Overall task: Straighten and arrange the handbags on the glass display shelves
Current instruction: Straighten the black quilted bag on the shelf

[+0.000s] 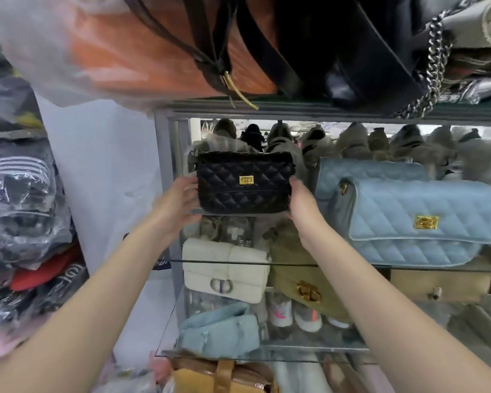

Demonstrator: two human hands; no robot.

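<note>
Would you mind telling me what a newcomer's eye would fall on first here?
First, the black quilted handbag with its gold clasp, held at either end by the left hand and right hand at the cabinet's left side. Next, the larger light blue quilted bag lying to its right, then the white bag one level below.

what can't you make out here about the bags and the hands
Head view:
- Fingers of left hand and right hand: partly hidden behind the black quilted bag.
- Olive bag: partly covered by the right forearm.
- Tan bag: cut off by the bottom edge.
- Top-shelf bags: cut off by the top edge, blurred.
</note>
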